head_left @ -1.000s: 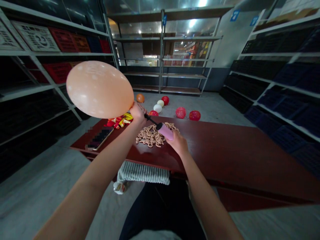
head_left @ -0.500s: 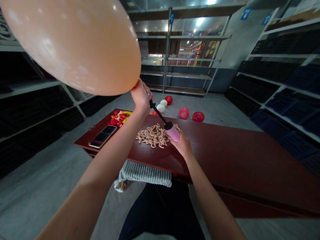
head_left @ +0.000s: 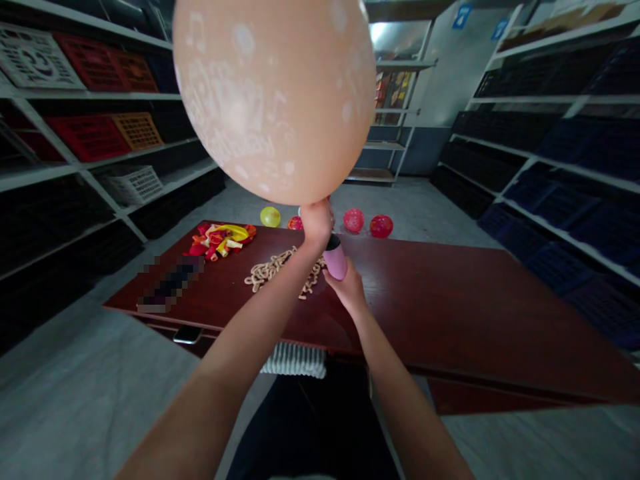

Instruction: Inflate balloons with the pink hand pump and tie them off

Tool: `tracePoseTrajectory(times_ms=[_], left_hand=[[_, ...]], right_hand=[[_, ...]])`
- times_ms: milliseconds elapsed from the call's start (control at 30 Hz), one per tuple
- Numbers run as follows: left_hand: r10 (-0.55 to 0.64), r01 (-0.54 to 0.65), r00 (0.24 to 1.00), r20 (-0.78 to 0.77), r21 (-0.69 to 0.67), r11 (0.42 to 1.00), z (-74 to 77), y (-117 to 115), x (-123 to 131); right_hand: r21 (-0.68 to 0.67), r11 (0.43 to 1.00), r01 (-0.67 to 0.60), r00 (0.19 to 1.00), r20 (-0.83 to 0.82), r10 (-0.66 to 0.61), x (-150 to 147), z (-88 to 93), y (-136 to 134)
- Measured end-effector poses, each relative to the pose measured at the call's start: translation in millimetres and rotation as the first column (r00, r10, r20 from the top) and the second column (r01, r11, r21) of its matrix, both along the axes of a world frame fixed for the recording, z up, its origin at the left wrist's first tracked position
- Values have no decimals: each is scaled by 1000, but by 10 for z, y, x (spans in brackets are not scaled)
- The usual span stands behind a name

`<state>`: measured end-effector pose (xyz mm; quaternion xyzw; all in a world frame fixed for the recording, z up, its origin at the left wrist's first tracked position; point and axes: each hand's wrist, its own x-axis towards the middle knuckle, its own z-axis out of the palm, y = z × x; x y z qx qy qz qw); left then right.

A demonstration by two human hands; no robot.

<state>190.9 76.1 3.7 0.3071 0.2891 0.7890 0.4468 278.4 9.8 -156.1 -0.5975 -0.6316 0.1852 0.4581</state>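
The peach balloon (head_left: pixel 275 100), earlier off to the left, now stands above the tabletop (head_left: pixel 450 300), directly over the left hand (head_left: pixel 317 221), whose closed grip hides its neck. The pump's dark rod no longer shows, suggesting an inward stroke. The pink pump (head_left: pixel 336 263) sits just below, wrapped by the right hand (head_left: pixel 349 285).
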Motion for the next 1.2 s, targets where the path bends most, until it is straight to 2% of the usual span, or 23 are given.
tracePoseTrajectory(times_ms=[100,267,400,533,700,833,967,1067,1200], left_hand=[[-38,32,998,-49,-114,993,-91,-110,-4],[-52,46,998,-30,-177,983,-90,-160,-178],[17,7,996,93,-254,967,-252,-196,-491],[70,-29,983,168,-238,971,-415,-331,-846],[137,-87,963,232,-216,973,-407,-440,-1293],[177,-128,958,227,-216,968,-260,-430,-1663],[212,-181,961,176,-174,968,49,-441,-1876],[154,-138,981,122,-129,982,334,-479,-1807],[106,-106,993,58,-8,994,644,-456,-1447]], right_hand=[[19,1000,-6,1000,31,6,-4,21,-8],[-3,1000,-11,990,137,12,-15,61,-18],[24,1000,-11,943,332,2,-49,96,-54],[89,995,-50,868,496,-1,-98,105,-113],[118,987,-110,821,570,23,-135,124,-168],[113,984,-135,811,584,44,-162,156,-185],[93,989,-117,836,547,47,-179,161,-186],[79,990,-116,863,502,61,-170,135,-170],[82,992,-96,907,417,54,-123,67,-118]])
